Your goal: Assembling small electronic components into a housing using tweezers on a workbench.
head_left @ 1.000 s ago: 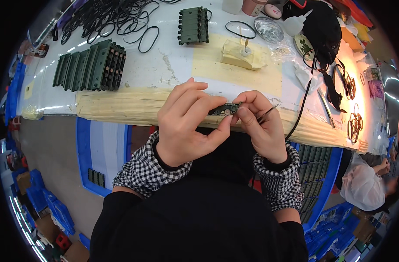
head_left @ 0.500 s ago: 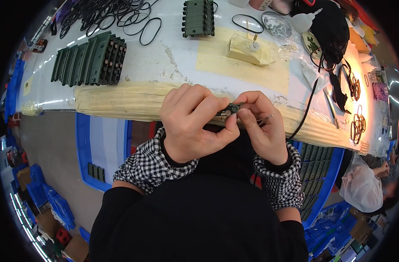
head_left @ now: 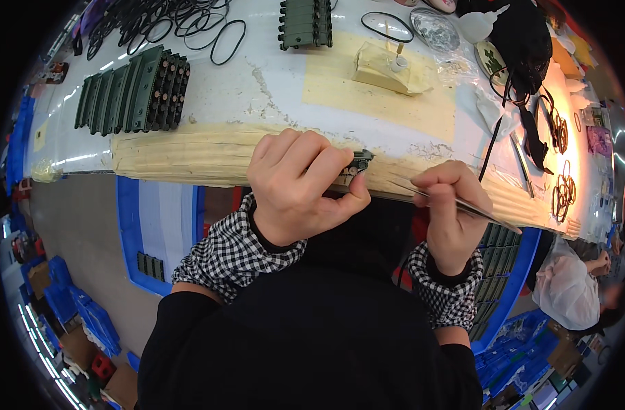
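Dark-green wheeled model-vehicle chassis (head_left: 360, 162), one piece: held just above the front edge of the workbench (head_left: 182, 160), near end hidden under fingers, wheels showing at the exposed end, finer fittings too small to make out.

Left hand (head_left: 295, 184): thumb and forefinger pinched on the chassis, remaining fingers curled, their tips out of sight.

Right hand (head_left: 456, 215): thumb and forefinger grasping slim metal tweezers (head_left: 480, 211), tips pointed toward the chassis but apart from it; gap between prongs hard to tell.

On the bench: stack of similar green chassis (head_left: 128, 96) at left, wheels facing right; second stack (head_left: 306, 24), cut off by the upper edge; heap of black rubber loops (head_left: 155, 24), likewise cut off, count impossible; tape-covered block (head_left: 384, 72) bearing a small white cup (head_left: 399, 63), contents unclear.

Below: blue crate (head_left: 528, 253) of green parts, partly hidden behind the right forearm; second blue crate (head_left: 129, 236) at left, with a few green parts (head_left: 150, 266) inside.
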A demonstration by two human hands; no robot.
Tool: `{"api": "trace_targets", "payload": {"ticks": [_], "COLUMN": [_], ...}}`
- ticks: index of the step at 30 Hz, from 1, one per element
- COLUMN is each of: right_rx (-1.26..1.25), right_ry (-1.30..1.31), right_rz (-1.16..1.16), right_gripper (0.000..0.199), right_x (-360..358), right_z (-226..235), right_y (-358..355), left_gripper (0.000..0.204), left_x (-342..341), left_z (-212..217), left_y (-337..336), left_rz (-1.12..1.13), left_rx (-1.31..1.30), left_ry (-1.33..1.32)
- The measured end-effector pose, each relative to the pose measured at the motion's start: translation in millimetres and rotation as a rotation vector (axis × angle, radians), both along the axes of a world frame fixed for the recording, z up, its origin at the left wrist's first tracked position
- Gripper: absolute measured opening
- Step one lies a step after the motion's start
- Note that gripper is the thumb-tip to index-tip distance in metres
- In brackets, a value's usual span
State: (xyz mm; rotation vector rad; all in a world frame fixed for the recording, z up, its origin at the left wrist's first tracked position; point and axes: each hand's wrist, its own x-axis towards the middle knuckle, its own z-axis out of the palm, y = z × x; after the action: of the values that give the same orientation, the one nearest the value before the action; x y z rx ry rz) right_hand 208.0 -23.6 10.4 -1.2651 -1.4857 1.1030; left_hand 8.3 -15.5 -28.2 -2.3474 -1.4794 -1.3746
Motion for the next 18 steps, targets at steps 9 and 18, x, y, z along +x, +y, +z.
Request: {"api": "trace_targets", "payload": {"ticks": [9,18], "right_rx": [0.104,0.116], "right_ry": [0.038,0.032], "right_rz": [0.071,0.089], "right_gripper": [0.013,0.012], "right_x": [-8.1,-11.2], "right_z": [-9.9,-9.6], "right_y": [2.9,5.6], "left_gripper": [0.024,0.024], "left_x": [0.5,-0.1], "left_z": [0.2,-0.4], "left_y": [1.6,1.8], "left_rz": [-0.005,0.003], "left_rx": [0.003,-0.001], "left_ry": [-0.009,-0.005]}}
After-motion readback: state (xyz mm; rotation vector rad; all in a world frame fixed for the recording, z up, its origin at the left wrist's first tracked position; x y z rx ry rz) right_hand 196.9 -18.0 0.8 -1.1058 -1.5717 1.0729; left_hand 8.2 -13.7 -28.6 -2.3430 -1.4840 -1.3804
